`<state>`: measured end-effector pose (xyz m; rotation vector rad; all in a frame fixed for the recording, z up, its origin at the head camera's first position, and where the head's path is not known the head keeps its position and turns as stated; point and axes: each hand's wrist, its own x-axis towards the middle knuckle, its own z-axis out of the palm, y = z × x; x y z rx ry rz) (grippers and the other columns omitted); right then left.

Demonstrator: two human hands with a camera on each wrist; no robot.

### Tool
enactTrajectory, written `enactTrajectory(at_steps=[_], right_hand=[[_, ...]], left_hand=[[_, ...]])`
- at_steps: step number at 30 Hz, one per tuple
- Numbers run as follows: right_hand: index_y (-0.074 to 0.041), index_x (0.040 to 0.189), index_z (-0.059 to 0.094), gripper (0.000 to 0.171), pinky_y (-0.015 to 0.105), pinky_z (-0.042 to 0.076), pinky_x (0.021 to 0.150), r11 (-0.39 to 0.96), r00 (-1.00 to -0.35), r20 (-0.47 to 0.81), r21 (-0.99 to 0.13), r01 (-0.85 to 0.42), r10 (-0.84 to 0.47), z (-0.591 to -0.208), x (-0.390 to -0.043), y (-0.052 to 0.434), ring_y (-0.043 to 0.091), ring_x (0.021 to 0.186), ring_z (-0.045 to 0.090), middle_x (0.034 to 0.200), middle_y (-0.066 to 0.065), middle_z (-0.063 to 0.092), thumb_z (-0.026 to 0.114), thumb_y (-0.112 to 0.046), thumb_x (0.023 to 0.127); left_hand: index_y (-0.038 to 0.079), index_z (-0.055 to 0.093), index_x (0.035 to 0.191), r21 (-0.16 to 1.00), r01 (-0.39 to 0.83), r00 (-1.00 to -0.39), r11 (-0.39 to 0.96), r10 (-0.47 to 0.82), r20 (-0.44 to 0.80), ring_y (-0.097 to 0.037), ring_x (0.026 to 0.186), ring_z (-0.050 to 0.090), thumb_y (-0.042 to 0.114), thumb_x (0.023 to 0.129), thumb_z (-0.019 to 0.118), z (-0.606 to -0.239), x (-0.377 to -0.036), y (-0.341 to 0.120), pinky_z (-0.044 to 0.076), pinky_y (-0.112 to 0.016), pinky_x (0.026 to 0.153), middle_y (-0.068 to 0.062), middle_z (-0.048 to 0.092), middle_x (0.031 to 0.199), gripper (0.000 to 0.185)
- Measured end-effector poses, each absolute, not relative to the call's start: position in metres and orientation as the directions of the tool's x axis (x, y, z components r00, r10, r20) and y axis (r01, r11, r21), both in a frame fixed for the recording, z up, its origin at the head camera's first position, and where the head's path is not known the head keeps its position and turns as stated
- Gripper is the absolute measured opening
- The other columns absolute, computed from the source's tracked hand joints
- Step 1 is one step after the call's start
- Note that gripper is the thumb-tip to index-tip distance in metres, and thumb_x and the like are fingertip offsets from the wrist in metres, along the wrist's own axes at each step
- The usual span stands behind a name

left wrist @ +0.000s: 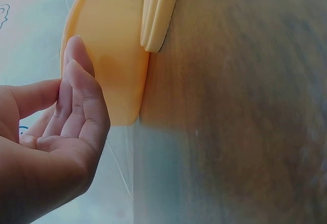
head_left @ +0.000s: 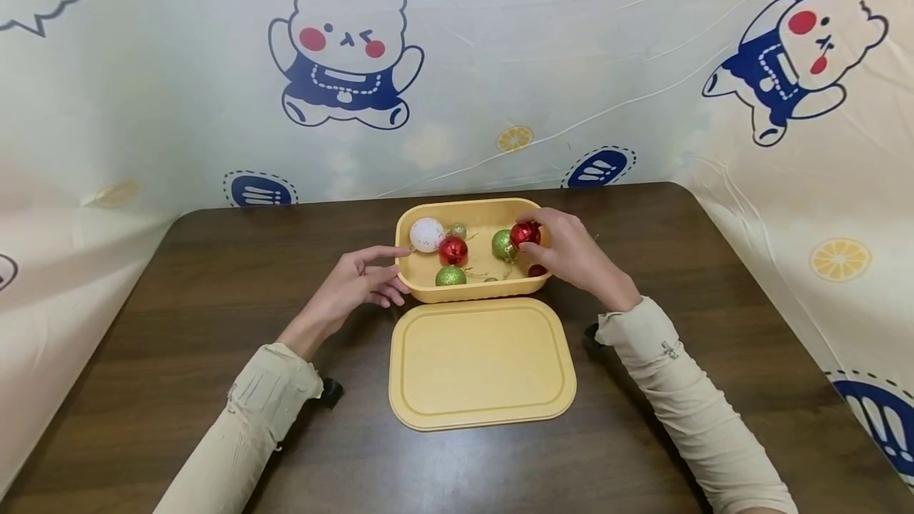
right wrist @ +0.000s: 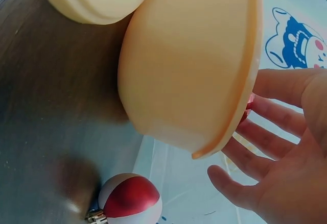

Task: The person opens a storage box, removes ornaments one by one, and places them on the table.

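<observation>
Nearby, lid (head_left: 482, 363) before box (head_left: 471, 289).

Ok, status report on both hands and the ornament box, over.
Left hand open, fingertips on the yellow box wall. Right hand pinching a red bauble over the box. Lid lies off, in front. Nothing blocking.

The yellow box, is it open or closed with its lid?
Open. The lid lies flat on the table before the box, ornaments showing inside.

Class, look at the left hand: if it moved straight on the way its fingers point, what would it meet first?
The left hand points right at the yellow box; its fingertips already seem to touch the outer wall, so it meets that first.
</observation>
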<state>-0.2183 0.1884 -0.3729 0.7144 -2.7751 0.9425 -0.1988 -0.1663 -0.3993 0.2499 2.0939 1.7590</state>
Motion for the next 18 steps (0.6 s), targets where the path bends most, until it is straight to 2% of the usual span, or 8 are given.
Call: enactTrajectory(at_steps=[9,18], right_hand=[[0.001,0.124,0.063,0.038,0.048,0.052,0.094,0.687,-0.875,0.256,-0.544,-0.481,-0.410,-0.3701,-0.2169,0.1864,0.027,0.104,0.060,0.118,0.015,0.065,0.075,-0.008,0.089],[0.000,0.122,0.065,0.036,0.047,0.055,0.086,0.672,-0.861,0.285,-0.540,-0.507,-0.420,-0.3642,-0.2125,0.1910,0.026,0.099,0.062,0.115,0.015,0.066,0.076,-0.007,0.088]], left_hand=[[0.004,0.051,0.143,0.977,-0.103,-0.909,0.187,0.382,-0.169,-0.026,0.074,0.072,0.011,0.104,0.053,-0.4001,-0.1999,-0.1664,0.060,-0.037,0.069,-0.017,0.073,0.091,0.040],[0.005,0.051,0.142,0.977,-0.105,-0.908,0.183,0.383,-0.170,-0.026,0.074,0.072,0.011,0.104,0.052,-0.4010,-0.2001,-0.1665,0.060,-0.037,0.068,-0.023,0.072,0.095,0.039]])
